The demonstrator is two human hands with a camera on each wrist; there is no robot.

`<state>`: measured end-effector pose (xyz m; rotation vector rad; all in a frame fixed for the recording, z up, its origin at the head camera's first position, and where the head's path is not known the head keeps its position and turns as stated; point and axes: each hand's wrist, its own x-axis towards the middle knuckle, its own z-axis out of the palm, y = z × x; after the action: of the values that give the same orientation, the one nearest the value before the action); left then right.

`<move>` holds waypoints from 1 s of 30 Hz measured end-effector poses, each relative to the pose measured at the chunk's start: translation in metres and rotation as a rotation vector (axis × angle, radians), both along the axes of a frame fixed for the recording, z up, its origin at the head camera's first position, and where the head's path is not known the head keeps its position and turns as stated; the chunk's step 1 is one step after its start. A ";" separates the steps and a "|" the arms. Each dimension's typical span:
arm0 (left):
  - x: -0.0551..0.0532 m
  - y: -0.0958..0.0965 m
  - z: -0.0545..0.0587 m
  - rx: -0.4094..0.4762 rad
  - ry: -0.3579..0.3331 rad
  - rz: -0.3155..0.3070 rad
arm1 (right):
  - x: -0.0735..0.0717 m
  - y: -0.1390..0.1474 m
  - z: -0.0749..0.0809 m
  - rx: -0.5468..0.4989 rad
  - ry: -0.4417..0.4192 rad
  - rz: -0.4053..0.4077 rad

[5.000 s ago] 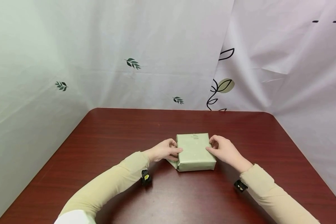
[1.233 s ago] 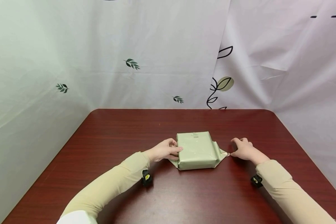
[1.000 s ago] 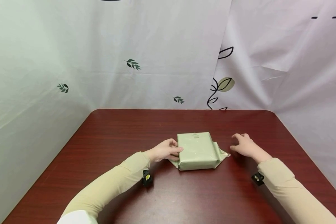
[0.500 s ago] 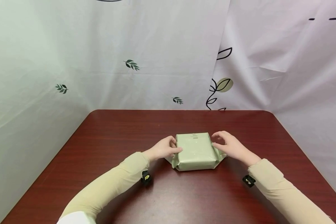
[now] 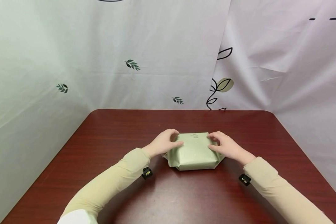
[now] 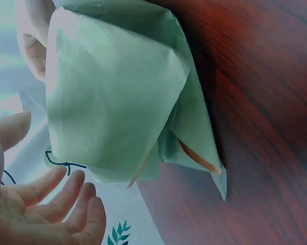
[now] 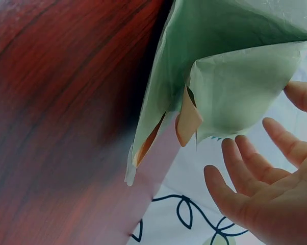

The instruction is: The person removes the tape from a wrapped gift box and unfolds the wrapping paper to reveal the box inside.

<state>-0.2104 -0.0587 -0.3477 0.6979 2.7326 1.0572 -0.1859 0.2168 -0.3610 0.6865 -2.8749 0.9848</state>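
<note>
1. The parcel (image 5: 194,151) is wrapped in pale green paper — matt, thin, softly creased at the folds.
2. The table (image 5: 184,199) looks like dark red wood-grain laminate — smooth with a faint sheen.
3. The backdrop (image 5: 128,46) in the upper frame is white printed cloth, wrinkled.

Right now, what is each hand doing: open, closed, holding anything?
Left hand: open, fingers straight, against the left end of the green wrapped package.
Right hand: open, fingers straight, against the package's right end.

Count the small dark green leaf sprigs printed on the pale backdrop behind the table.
3: one at far left, one higher at centre-left, one low near the middle. More may lie outside the head view.
</note>
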 end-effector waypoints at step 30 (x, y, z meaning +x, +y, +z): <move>0.004 0.005 -0.001 -0.259 0.091 -0.217 | 0.004 0.005 0.004 0.085 0.029 0.038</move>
<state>-0.2060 -0.0537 -0.3485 0.9903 2.7186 0.6264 -0.1820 0.2218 -0.3574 0.7579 -2.9031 0.8541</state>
